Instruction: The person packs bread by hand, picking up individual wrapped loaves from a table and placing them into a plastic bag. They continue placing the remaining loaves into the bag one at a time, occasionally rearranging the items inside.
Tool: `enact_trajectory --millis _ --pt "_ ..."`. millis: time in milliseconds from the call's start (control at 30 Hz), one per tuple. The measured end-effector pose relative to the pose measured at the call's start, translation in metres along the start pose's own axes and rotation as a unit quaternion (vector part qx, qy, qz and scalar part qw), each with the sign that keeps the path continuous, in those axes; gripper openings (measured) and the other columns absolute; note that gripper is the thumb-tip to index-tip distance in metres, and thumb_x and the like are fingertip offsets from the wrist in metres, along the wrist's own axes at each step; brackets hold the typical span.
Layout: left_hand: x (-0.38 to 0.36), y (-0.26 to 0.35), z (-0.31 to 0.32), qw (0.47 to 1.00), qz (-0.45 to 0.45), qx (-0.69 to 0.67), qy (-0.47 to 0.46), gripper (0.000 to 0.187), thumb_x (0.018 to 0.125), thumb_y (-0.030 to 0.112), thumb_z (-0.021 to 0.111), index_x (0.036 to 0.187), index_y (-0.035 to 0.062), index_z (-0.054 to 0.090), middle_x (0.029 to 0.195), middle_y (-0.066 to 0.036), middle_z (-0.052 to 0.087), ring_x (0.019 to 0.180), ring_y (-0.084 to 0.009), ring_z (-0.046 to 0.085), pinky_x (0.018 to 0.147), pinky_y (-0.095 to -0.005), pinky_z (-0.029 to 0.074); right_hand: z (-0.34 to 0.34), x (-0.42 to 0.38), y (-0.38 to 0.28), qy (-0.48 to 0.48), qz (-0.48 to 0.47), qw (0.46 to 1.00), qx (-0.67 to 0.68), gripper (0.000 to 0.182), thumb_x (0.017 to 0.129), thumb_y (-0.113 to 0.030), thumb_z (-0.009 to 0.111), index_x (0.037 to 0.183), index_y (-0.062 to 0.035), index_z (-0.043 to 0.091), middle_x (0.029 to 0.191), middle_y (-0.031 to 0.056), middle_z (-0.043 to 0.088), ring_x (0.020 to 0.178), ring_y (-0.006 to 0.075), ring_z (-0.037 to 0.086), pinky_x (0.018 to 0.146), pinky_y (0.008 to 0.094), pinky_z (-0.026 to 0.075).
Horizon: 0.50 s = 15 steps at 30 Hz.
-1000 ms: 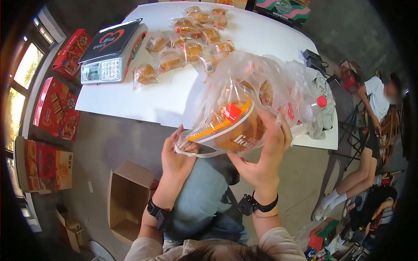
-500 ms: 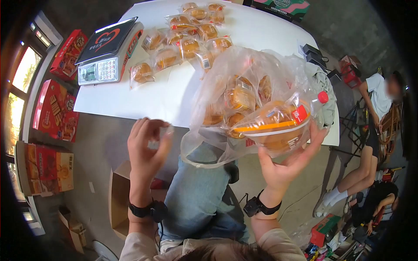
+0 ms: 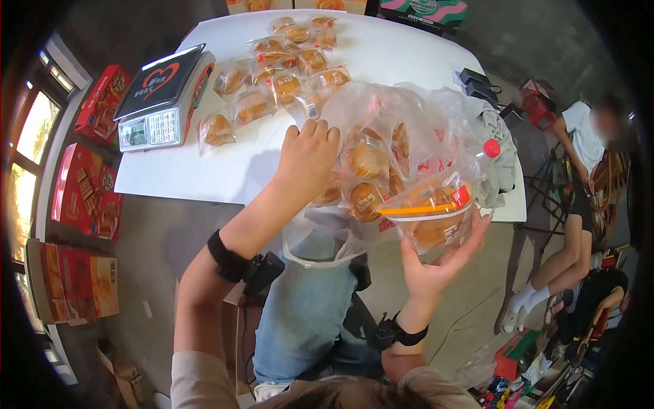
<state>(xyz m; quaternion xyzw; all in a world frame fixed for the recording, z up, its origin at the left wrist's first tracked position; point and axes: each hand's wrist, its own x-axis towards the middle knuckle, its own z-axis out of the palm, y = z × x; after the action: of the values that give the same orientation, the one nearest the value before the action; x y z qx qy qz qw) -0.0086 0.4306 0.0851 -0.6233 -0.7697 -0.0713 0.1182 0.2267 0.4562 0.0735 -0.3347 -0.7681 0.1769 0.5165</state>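
A large clear plastic bag (image 3: pixel 419 112) holds several wrapped buns (image 3: pixel 368 150) and lies over the table's front edge, its mouth hanging toward my lap. My right hand (image 3: pixel 436 269) grips a pouch of bread (image 3: pixel 429 228) with an orange and white stripe from below, in front of the bag. My left hand (image 3: pixel 308 160) is at the bag's left side, back of the hand up, with its fingers curled over. Its fingertips are hidden, so what they hold does not show. Farther back, several more wrapped buns (image 3: pixel 285 87) lie on the white table (image 3: pixel 381 48).
A digital scale (image 3: pixel 155 123) stands on the table's left. A red-capped bottle (image 3: pixel 490 148) and grey cloth (image 3: pixel 503 184) are at the right. Red cartons (image 3: pixel 85 191) line the left wall. A seated person (image 3: pixel 579 157) is at far right; black boxes (image 3: pixel 477 82) sit near the table's edge.
My left hand has moved up and right from beside the bag's mouth to its left side. The striped pouch in my right hand has shifted slightly down. The view has shifted a little.
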Motion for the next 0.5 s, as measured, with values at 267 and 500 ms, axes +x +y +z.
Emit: enact_trajectory --millis 267,500 --pt "0.023 -0.040 0.013 0.995 -0.034 0.071 -0.069 0.070 0.053 0.025 0.080 0.107 0.0010 0.041 0.101 -0.013 0.048 0.096 -0.0293 0.050 0.076 -0.0416 0.045 0.004 -0.009 0.012 0.010 -0.013 1.000 -0.022 0.104 0.056 -0.012 0.078 0.138 -0.0025 0.017 0.131 0.0167 0.034 0.123 0.0337 0.031 0.100 0.0455 0.027" --pt "0.035 -0.035 0.015 0.991 -0.053 0.105 0.061 0.044 0.061 0.008 0.064 0.102 0.0043 0.046 0.096 -0.011 0.047 0.091 -0.0247 0.048 0.068 -0.0350 0.043 0.005 -0.011 0.008 -0.051 -0.029 0.996 -0.065 0.101 0.055 -0.013 0.077 0.138 -0.0021 0.019 0.129 0.0180 0.038 0.120 0.0334 0.033 0.098 0.0446 0.031"
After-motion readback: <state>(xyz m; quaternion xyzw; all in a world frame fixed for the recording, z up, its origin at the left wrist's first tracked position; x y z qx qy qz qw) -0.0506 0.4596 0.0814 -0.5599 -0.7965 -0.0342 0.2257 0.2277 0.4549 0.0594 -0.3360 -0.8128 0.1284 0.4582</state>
